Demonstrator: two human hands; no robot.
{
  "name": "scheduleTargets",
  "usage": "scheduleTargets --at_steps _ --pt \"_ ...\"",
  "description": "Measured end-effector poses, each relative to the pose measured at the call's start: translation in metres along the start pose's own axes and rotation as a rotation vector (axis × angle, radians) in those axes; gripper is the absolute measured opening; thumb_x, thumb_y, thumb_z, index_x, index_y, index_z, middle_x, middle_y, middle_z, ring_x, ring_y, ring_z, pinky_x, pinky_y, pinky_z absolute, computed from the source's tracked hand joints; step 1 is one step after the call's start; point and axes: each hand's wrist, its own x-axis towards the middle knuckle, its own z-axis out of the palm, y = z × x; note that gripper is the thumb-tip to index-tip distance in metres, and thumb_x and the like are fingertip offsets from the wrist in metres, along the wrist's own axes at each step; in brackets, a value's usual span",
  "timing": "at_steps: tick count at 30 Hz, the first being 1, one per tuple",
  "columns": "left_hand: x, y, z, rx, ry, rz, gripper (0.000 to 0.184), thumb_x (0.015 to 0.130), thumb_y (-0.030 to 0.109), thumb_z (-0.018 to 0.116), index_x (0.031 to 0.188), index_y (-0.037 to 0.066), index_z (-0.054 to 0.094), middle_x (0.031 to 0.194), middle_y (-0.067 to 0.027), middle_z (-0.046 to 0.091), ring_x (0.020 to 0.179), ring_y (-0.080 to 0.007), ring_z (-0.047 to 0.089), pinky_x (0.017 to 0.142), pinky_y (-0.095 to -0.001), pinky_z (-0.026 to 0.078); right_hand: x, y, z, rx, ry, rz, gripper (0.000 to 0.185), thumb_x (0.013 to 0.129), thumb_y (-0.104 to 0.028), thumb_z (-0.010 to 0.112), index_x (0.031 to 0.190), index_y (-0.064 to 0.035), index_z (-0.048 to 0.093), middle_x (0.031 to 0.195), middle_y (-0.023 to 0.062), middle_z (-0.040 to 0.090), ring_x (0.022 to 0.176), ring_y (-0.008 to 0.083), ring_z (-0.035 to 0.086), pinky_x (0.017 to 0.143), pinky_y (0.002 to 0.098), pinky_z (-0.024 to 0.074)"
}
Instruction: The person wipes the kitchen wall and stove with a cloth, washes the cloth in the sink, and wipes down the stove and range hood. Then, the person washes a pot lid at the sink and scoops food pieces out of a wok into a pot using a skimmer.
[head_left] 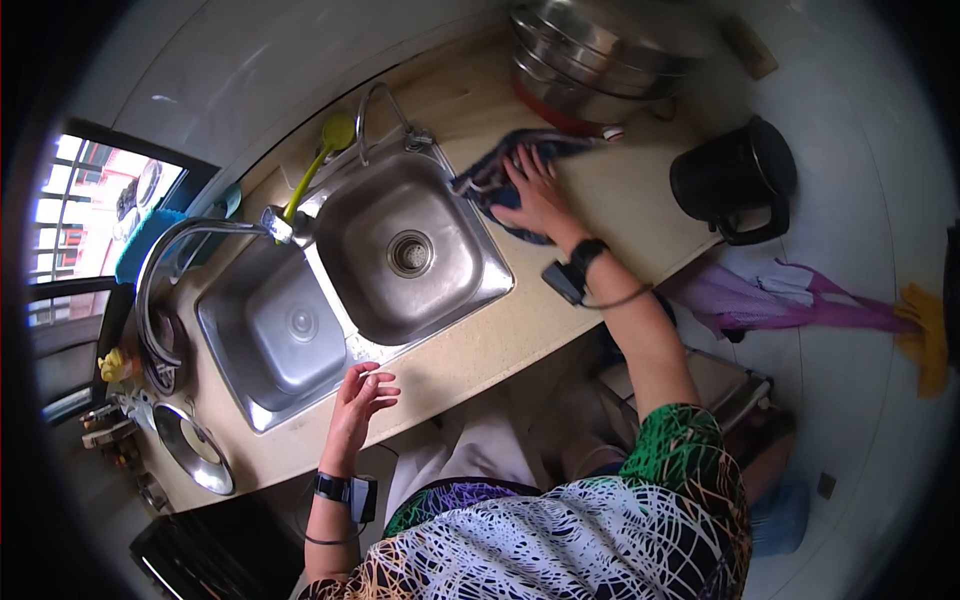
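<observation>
My right hand [541,199] lies flat with its fingers spread on a dark blue patterned cloth [487,179]. The cloth is bunched on the counter beside the right-hand sink basin [470,270], and one end stretches toward a steel pot [600,60]. My left hand [362,402] is raised near the front edge of the counter, by the left-hand basin [270,320]. Its fingers are loosely bent and apart, and nothing is in them. Both basins are bare steel with drains showing.
A curved tap [165,265] and a green ladle [318,165] are at the sink's back. A black jug [735,180] stands at the counter's right end. A metal lid [193,448] lies at the left. Purple cloth [765,295] hangs on the right.
</observation>
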Motion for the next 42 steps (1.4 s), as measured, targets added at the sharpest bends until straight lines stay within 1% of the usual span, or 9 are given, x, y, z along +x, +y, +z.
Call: scheduleTargets --at_steps 5,7,9,12,18,22,26,34,42 --pt "0.010 0.009 0.011 0.021 -0.016 0.033 0.033 0.093 0.024 0.054 0.118 0.005 0.046 0.104 -0.0113 0.060 0.088 -0.0204 0.063 0.079 -0.0336 0.051 0.093 -0.002 0.023 -0.032 -0.023 -0.018 0.087 0.070 -0.059 0.062 0.140 -0.0135 0.036 0.147 0.0247 0.021 0.136 0.0437 0.015 0.107 0.0583 0.0173" --pt "0.009 0.002 0.007 0.055 -0.046 0.024 0.032 0.093 0.023 0.054 0.118 0.004 0.047 0.103 -0.0112 0.060 0.089 -0.0204 0.062 0.079 -0.0337 0.051 0.106 0.004 0.030 -0.032 -0.067 -0.007 0.081 0.072 -0.058 0.058 0.140 -0.0188 0.038 0.149 0.0218 0.018 0.137 0.0413 0.015 0.109 0.0540 0.0168" --pt "0.012 0.016 0.008 0.060 -0.059 0.016 0.033 0.093 0.022 0.054 0.119 0.003 0.047 0.103 -0.0113 0.061 0.090 -0.0205 0.062 0.080 -0.0335 0.051 0.101 0.016 0.027 0.057 -0.037 -0.108 0.060 0.079 -0.048 0.056 0.132 -0.0195 0.049 0.146 0.0162 0.031 0.137 0.0372 0.021 0.109 0.0507 0.0207" --pt "0.007 0.024 -0.011 -0.012 -0.026 0.040 0.033 0.093 0.022 0.054 0.119 0.003 0.046 0.103 -0.0110 0.061 0.090 -0.0201 0.062 0.080 -0.0325 0.051 0.056 0.037 0.020 0.214 0.034 -0.247 0.044 0.084 -0.033 0.057 0.125 -0.0165 0.056 0.139 0.0111 0.042 0.134 0.0319 0.030 0.107 0.0458 0.0257" --pt "-0.011 0.024 -0.062 0.024 0.154 0.088 0.028 0.093 0.021 0.054 0.116 0.005 0.049 0.100 -0.0086 0.061 0.087 -0.0168 0.063 0.077 -0.0308 0.051 -0.122 0.017 -0.043 0.157 -0.163 -0.315 0.047 0.084 -0.023 0.056 0.130 -0.0110 0.050 0.145 0.0145 0.034 0.134 0.0371 0.028 0.109 0.0520 0.0198" --pt "-0.015 0.008 -0.083 -0.002 0.178 0.066 0.028 0.093 0.022 0.055 0.114 0.004 0.049 0.101 -0.0105 0.060 0.087 -0.0179 0.063 0.077 -0.0309 0.052 -0.178 -0.039 -0.046 0.224 -0.263 -0.267 0.049 0.076 -0.026 0.064 0.120 -0.0056 0.057 0.140 0.0190 0.038 0.132 0.0400 0.030 0.108 0.0538 0.0215" --pt "-0.021 0.010 -0.078 -0.030 0.169 0.119 0.036 0.090 0.025 0.061 0.115 0.003 0.048 0.100 -0.0110 0.061 0.086 -0.0159 0.062 0.074 -0.0280 0.052 -0.167 -0.121 -0.021 0.326 -0.327 -0.515 0.049 0.072 -0.027 0.068 0.117 -0.0096 0.059 0.135 0.0196 0.043 0.131 0.0387 0.033 0.107 0.0529 0.0248" --pt "-0.047 0.002 -0.122 -0.162 0.215 0.270 0.036 0.090 0.023 0.060 0.116 0.002 0.047 0.102 -0.0124 0.060 0.088 -0.0172 0.062 0.076 -0.0273 0.052 -0.123 -0.324 0.047 0.340 -0.465 -0.860 0.056 0.075 -0.036 0.066 0.124 -0.0115 0.055 0.145 0.0230 0.027 0.135 0.0372 0.024 0.110 0.0493 0.0199" --pt "-0.048 0.019 -0.198 -0.295 0.289 0.385 0.029 0.092 0.019 0.056 0.114 0.002 0.048 0.100 -0.0122 0.061 0.088 -0.0177 0.063 0.073 -0.0274 0.053 -0.103 -0.469 0.106 0.318 -0.419 -0.806 0.048 0.077 -0.036 0.064 0.121 -0.0187 0.057 0.132 0.0212 0.040 0.122 0.0388 0.038 0.100 0.0502 0.0316"
